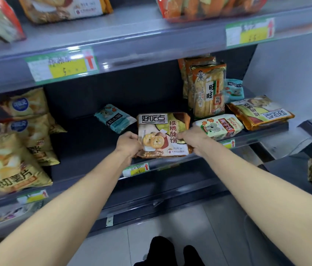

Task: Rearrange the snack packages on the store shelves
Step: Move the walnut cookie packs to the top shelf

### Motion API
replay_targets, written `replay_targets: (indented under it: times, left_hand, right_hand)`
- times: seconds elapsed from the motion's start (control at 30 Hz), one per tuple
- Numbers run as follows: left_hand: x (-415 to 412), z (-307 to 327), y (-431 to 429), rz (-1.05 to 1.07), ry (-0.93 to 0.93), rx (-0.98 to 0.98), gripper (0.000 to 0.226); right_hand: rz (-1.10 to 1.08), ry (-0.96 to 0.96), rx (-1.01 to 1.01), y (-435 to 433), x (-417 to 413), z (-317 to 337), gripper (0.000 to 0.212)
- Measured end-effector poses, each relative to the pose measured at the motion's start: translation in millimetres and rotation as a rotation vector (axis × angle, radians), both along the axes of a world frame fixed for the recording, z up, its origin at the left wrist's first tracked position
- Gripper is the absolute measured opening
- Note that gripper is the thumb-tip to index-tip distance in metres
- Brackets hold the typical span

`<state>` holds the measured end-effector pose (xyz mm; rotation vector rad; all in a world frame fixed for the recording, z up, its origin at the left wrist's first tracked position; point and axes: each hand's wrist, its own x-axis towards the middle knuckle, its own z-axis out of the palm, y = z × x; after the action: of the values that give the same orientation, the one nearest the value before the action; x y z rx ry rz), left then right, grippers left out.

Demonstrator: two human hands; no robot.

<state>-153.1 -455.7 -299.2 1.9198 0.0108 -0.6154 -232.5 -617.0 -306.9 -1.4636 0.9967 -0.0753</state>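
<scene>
Cookie pack [162, 134] lies face up at the front edge of the middle shelf [90, 143], held from both sides; the left hand [129, 144] grips its left edge and the right hand [193, 138] pinches its right edge w/ curled fingers. The job looks approx. half done, in my judgement: the rice cracker packs [206, 89] stand upright at the back and the chip bags [11, 164] sit in a row on the left; not yet tidy are the teal pack [114, 118], the green-white pack [218, 126] and a second cookie pack [260, 112], all lying flat and askew.
</scene>
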Motion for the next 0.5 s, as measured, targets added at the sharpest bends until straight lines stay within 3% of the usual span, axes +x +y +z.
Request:
replay_targets:
  times: [0.03,0.13,0.27,0.5]
  left_hand:
    - [-10,5,4,0.018,-0.016,-0.012,0.035]
    - [-41,25,17,0.064,-0.074,-0.026,0.031]
    - [-81,57,32,0.108,-0.197,-0.06,0.02]
    - [-129,112,53,0.195,-0.451,-0.13,0.02]
  right_hand:
    - [0.003,-0.023,-0.003,5,-10,7,0.01]
    - [0.0,-0.069,-0.048,18,-39,29,0.032]
    - [-0.001,-0.173,-0.132,35,-76,65,0.016]
    - [0.05,-0.37,-0.213,63,-122,124,0.02]
